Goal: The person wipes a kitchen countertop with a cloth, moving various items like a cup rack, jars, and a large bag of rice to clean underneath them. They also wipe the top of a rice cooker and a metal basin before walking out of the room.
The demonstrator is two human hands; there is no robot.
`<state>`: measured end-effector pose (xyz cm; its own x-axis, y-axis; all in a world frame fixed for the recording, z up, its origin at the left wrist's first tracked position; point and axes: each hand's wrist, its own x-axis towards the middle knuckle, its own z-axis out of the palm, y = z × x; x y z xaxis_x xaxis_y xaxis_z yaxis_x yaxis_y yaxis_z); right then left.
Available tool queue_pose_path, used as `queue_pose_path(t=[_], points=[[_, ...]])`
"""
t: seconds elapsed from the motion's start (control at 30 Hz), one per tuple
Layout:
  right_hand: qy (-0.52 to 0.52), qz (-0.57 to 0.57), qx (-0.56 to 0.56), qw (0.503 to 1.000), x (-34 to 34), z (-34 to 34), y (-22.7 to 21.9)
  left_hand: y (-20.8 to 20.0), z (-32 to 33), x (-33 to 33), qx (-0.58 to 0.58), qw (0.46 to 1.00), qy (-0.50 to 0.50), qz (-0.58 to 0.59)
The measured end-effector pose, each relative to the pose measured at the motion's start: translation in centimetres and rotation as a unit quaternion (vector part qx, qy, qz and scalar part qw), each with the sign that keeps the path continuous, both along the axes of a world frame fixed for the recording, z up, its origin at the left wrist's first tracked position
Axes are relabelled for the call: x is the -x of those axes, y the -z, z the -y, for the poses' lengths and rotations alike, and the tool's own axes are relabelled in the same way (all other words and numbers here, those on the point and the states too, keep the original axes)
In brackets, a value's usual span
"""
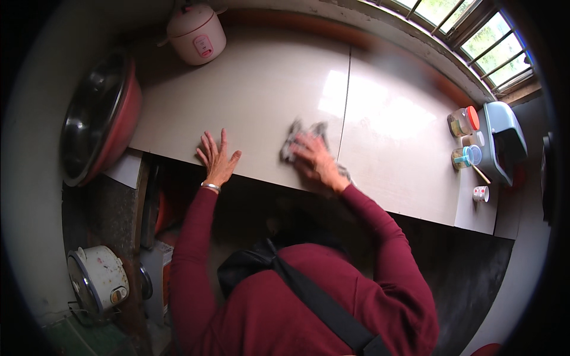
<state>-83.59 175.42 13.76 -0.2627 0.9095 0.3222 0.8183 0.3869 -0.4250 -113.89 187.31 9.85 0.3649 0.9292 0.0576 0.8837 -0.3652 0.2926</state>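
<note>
My left hand point(219, 159) lies flat near the front edge of the pale countertop point(255, 101), fingers spread, with nothing in it. A silvery bracelet point(211, 187) circles that wrist. To its right, my right hand point(319, 159) presses down on a crumpled grey-and-white cloth point(290, 144), blurred by motion. Parts of the cloth stick out beyond the fingers and beside the wrist. Both lie just left of the dark seam point(345, 101) that crosses the counter.
A pink rice cooker point(196, 37) stands at the back left, beside a large red basin point(126, 113) tilted on its side. At the right are jars point(461, 123), a small cup point(481, 193) and a light-blue container point(504, 127). A white rice cooker point(107, 279) sits lower left.
</note>
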Motion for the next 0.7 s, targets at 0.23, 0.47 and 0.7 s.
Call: queue_pose_path(t=[0.23, 0.47, 0.7], points=[[0.161, -0.016, 0.003, 0.987, -10.3, 2.3, -2.0, 0.0, -3.3, 2.9, -0.073, 0.995, -0.066, 0.018], [0.629, 0.062, -0.018, 0.774, -32.9, -7.3, 4.0, -1.4, -5.3, 0.6, -0.093, 0.995, -0.040, 0.003], [0.690, 0.135, -0.077, 0.707, -32.7, -25.7, 8.3, -1.5, -5.0, 0.9, -0.095, 0.992, -0.050, 0.068]])
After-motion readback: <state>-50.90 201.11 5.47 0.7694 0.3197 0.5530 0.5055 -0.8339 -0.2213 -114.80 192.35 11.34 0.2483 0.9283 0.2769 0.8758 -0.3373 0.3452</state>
